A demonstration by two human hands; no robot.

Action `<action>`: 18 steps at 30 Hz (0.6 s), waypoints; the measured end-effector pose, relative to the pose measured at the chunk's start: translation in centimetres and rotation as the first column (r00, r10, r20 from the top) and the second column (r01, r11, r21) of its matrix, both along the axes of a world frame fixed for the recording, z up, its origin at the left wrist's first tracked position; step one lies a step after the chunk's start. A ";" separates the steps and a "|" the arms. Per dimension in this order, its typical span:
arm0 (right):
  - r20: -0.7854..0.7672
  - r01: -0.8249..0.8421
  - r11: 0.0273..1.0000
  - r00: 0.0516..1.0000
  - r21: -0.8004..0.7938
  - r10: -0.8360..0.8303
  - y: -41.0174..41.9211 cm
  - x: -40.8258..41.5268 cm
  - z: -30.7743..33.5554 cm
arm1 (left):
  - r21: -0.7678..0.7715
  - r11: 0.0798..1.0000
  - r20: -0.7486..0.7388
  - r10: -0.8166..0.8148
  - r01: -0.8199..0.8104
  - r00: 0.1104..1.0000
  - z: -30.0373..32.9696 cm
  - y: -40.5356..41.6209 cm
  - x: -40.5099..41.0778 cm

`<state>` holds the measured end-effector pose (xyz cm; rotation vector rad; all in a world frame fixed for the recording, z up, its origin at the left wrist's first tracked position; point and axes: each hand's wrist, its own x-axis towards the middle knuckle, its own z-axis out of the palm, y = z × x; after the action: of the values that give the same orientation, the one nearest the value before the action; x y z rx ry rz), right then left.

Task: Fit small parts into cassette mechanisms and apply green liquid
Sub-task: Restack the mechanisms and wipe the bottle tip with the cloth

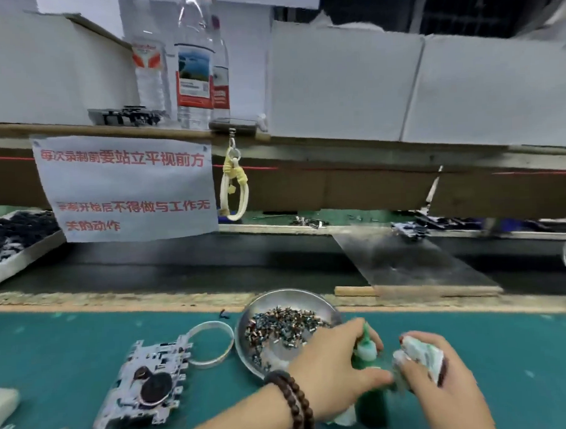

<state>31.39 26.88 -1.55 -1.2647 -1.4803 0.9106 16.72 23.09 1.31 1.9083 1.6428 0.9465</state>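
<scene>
- Teal mat (87,336) on a factory bench, conveyor belt behind it, and a paper notice (126,184) in red print taped to the shelf at about 11 o'clock, water bottles (193,73) above it.
- Left hand (338,369) is wrapped around the little green bottle (370,400), fingers curled at the neck, holding it roughly upright at 5 o'clock.
- Right hand (441,385) grasps a green-stained rag (423,354) just beside the nozzle. Looks to me like wiping the tip.
- Cassette mechanism (146,382) sits untouched at 7 o'clock, well apart from both hands; metal dish (310,296) of small parts (282,330) just behind the left hand.
- My advice: keep the bottle upright and don't squeeze while wiping, or you'll drip on the mat.
- Get the tip clean so the drop on the mechanism stays small.
</scene>
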 end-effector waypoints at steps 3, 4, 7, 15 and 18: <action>0.061 0.076 0.996 0.995 -0.045 -0.073 1.6 2.6 -0.2 | -0.038 0.999 -0.070 -0.019 0.017 0.997 -1.3 1.2 2.4; 0.099 0.067 0.995 0.993 -0.068 -0.060 1.9 2.9 -0.4 | -0.042 0.999 -0.098 -0.017 0.013 0.995 -1.8 1.5 2.8; 0.157 -0.014 0.993 0.987 -0.114 0.031 2.2 2.4 -1.1 | -0.033 0.999 -0.134 0.021 -0.026 0.991 -3.3 2.2 3.2; 0.161 0.103 0.994 0.982 -0.026 -0.098 1.6 2.3 -1.4 | 0.036 0.989 -0.122 0.144 -0.141 0.982 -5.6 3.0 3.0; 0.142 0.153 0.988 0.978 0.019 -0.155 1.9 3.4 -0.2 | 0.096 0.980 -0.098 0.185 -0.176 0.978 -5.5 4.2 3.0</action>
<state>34.83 28.79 -1.72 -1.4427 -1.4713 0.7236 19.72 27.24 -4.19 1.9201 1.8921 1.0172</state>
